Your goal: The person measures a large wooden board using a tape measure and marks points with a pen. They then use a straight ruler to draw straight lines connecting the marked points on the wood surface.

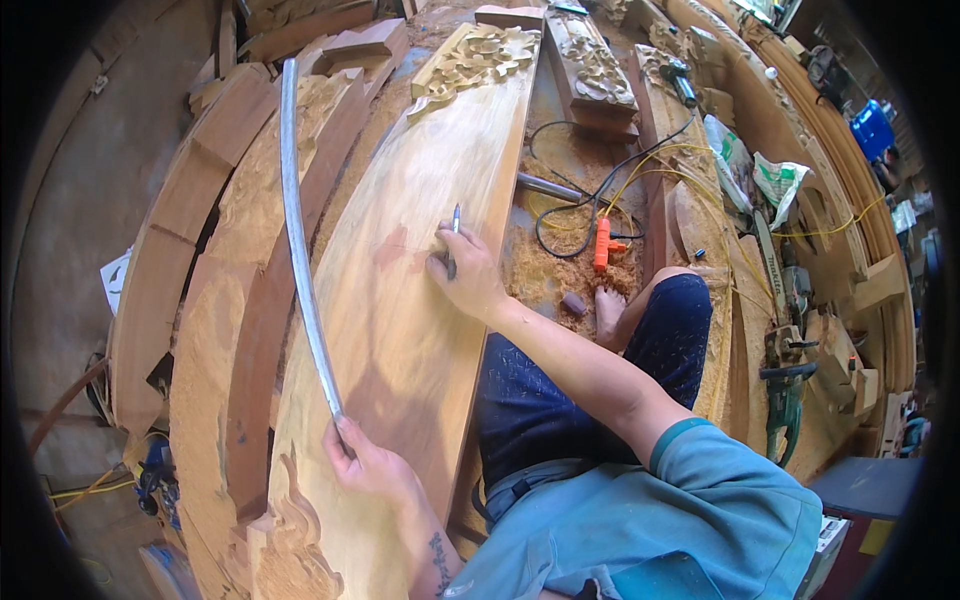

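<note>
My left hand (370, 460) is closed around the near end of a long grey metal strip (290, 200). The strip reaches away along the left side of a large pale wooden board (410, 220); whether it touches the board I cannot tell. Over the board's middle, my right hand (468, 270) grips a pen (457, 218), one end pointing away from me. A reddish patch (398, 250) marks the wood beside that hand. Carved scrollwork (480, 60) stands in relief at the board's far end, and more carving (300, 530) is at its near left.
Rough wooden beams (190, 190) lie to the left, dusted with sawdust. Right of the board are an orange connector (602, 243) on cables, a carved block (590, 75) and a plastic bag (778, 185). A green chainsaw (785, 400) stands farther right. My bent leg (670, 320) is beside the board.
</note>
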Tool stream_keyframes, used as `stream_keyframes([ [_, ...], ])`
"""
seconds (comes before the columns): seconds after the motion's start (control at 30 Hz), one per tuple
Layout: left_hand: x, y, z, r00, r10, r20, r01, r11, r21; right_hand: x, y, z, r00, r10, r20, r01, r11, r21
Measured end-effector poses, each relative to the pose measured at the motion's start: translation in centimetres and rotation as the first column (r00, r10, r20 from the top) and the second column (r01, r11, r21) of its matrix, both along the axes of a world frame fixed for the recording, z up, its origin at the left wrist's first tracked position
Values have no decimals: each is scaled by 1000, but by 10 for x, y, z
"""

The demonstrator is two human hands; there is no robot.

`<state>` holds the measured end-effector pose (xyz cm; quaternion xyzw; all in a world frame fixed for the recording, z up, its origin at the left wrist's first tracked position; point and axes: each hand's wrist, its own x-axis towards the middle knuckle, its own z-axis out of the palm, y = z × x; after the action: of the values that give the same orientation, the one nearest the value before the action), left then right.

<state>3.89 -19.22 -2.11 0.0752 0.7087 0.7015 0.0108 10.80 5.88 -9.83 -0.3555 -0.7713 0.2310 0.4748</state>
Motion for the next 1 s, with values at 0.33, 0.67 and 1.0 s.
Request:
stream_keyframes([
  [0.33,-5,-1,-5,999,-30,23,29,998,50,0,-1,-2,994,-79,70,87,989,-118],
  [0.67,-7,0,-6,999,-9,33,8,999,40,1,-3,0,995,-92,43,96,990,-103],
  [1.0,-14,-4,7,998,-12,61,3,988,155,57,-58,19,890,288,354,-345,932,111],
])
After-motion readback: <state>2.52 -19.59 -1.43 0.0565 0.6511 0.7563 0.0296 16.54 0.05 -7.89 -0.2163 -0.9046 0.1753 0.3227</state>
